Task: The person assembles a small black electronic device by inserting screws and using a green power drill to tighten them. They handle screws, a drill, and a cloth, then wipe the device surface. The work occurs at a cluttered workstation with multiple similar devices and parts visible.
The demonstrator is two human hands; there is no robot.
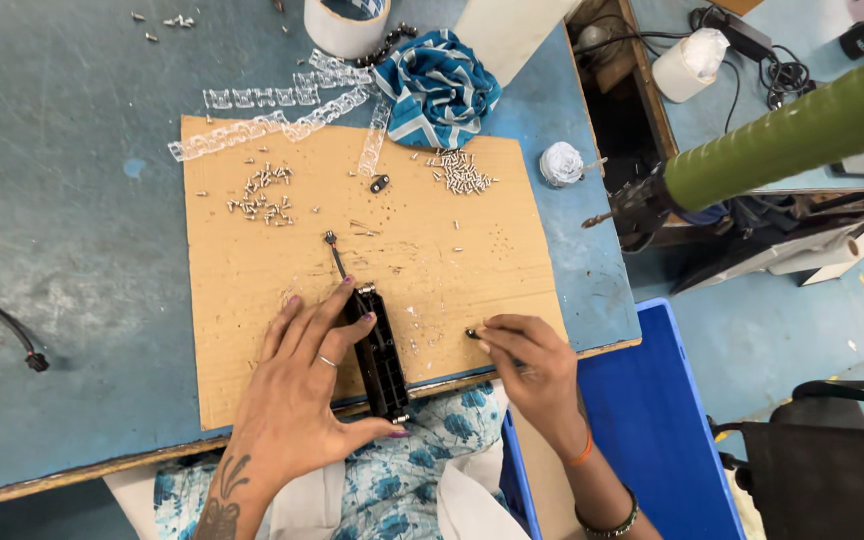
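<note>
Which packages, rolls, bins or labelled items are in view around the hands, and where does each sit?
Clear plastic carrier strips: empty pockets, along the cardboard's far edge.
White tape roll: round, at the top edge.
White wrapped cup-shaped thing: on the far right bench.
Blue plastic bin: rectangular, right of the right hand.
No readable labels, signs or screens show.

The long narrow plastic part [379, 352] under the left hand [297, 395] is black. It lies on a flat tan cardboard sheet [252, 280] over a worn blue-grey table [62, 200]. The small scattered metal screws [262, 195] are silver. The crumpled cloth [439, 88] has blue and white stripes. The plastic bin [652, 420] is bright blue. The padded cylinder [792, 135] is olive green.
</note>
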